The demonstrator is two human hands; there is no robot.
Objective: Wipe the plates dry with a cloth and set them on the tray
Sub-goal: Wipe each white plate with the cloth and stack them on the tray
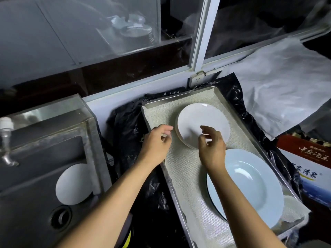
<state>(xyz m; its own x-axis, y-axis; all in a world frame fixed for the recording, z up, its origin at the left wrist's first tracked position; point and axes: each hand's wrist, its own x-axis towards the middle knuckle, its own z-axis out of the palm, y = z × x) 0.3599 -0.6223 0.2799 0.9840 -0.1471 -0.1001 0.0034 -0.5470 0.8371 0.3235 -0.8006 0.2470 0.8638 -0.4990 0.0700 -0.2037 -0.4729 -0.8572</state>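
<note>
A metal tray (180, 99) lined with a beige cloth (180, 169) stands right of the sink. A stack of white plates (202, 117) lies at its far end. A larger pale blue plate (250, 187) lies at its near end. My left hand (156, 142) hovers over the tray's left rim, just left of the stack, fingers loosely curled and empty. My right hand (212, 145) hangs above the stack's near edge, fingers loosely curled, holding nothing. Another white plate (71, 185) lies in the steel sink (35, 158).
A tap (7, 145) juts in at the sink's far left, with a drain (60, 218) near the front. Black plastic sheeting (129, 122) lies under the tray. A printed carton (311, 158) stands to the right, clear plastic wrap (279, 83) behind it. A window frame (200, 42) rises behind.
</note>
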